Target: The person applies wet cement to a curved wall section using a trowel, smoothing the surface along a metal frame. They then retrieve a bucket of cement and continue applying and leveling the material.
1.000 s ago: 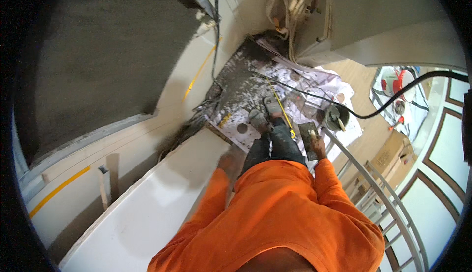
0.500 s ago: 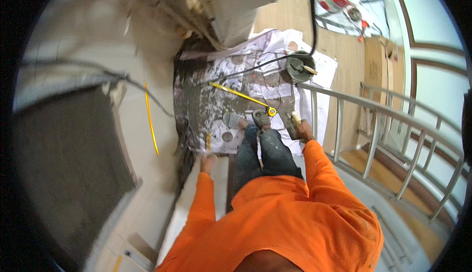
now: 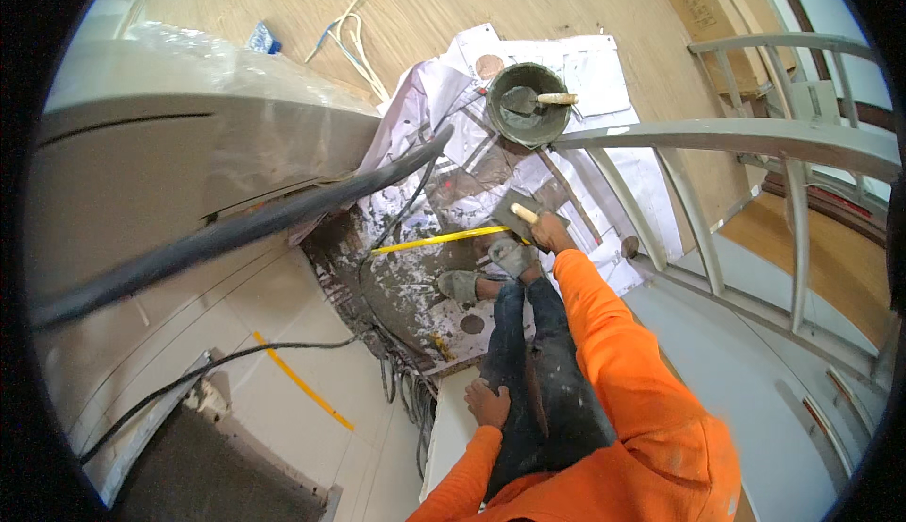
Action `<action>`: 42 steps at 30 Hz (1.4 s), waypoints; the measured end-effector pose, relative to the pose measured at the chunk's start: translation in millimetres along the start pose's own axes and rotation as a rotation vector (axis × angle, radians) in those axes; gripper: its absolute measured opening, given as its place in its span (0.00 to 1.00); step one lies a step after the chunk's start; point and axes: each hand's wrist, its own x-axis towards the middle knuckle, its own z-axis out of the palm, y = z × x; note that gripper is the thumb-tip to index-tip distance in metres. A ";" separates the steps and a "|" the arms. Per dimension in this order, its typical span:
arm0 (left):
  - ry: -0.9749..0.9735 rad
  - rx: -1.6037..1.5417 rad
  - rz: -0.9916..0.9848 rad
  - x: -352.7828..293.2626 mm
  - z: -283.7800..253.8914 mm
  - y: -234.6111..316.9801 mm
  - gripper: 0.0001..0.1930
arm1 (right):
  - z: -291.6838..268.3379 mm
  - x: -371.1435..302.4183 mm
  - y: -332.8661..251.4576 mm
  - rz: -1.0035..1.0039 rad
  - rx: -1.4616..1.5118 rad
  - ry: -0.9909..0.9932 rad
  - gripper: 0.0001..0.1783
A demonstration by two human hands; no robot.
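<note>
My right hand (image 3: 553,234) grips the pale handle of a flat plastering trowel (image 3: 512,209), held above the stained sheet beyond my feet. My left hand (image 3: 488,403) rests on my left thigh, fingers loosely spread, with nothing seen in it. A yellow tape measure blade (image 3: 439,241) stretches across the sheet; its right end runs beneath the trowel, and its case is hidden. Farther off stands a dark bucket (image 3: 527,137) holding grey mortar and a second trowel (image 3: 555,99) with a wooden handle.
A metal ladder (image 3: 698,135) spans the right side, near cardboard boxes (image 3: 698,8). A thick dark hose (image 3: 255,229) crosses in front at left. Thin black cables (image 3: 415,399) bunch beside the pale wall. The printed plastic sheet (image 3: 604,78) lies wrinkled on the wooden floor.
My left hand has come from out at the left onto my thigh. The right hand has moved the trowel forward and left. The whole view has shifted and turned.
</note>
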 end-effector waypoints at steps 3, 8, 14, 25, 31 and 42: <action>0.133 0.148 0.039 17.6 0.1 24.8 0.25 | 15.3 52.6 10.4 -0.035 0.027 -0.080 0.20; 0.154 0.181 0.119 34.0 -2.2 13.5 0.23 | 41.3 112.3 52.9 -0.261 0.259 0.000 0.24; 0.124 0.128 0.055 38.7 5.6 20.4 0.21 | 46.0 184.4 37.3 0.167 0.875 0.445 0.32; 0.239 0.090 0.039 31.0 4.8 13.4 0.20 | -60.0 189.4 -67.4 0.317 1.720 0.155 0.20; 0.161 -0.031 0.025 22.7 -23.8 16.8 0.24 | 2.2 6.1 10.4 0.136 1.427 -0.057 0.16; 0.031 -1.540 -0.203 -111.5 -125.6 72.5 0.51 | -78.3 -410.7 -100.9 0.189 1.029 -0.534 0.20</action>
